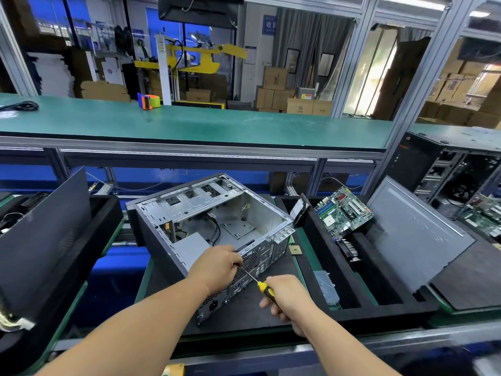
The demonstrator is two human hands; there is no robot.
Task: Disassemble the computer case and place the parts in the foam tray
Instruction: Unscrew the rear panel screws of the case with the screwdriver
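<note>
Gripping the screwdriver (264,289) right-handed (288,297), our left hand (218,264) clasps the computer case (214,229); right of it, the foam tray (379,308) holds a motherboard (343,213).

A silver-grey metal computer case (214,226) with a perforated rear grille sits on a black mat (244,308). The screwdriver (264,289) has a yellow and black handle. A green motherboard (343,213) leans in the black foam tray (379,308). The upper shelf (189,123) is teal green.

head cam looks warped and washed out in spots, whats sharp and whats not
Head view: wide-angle bend curves the green shelf and frame posts; daylight blows out the upper right; the computer case, left hand and right hand on the screwdriver are sharp; the bottom corners smear.
</note>
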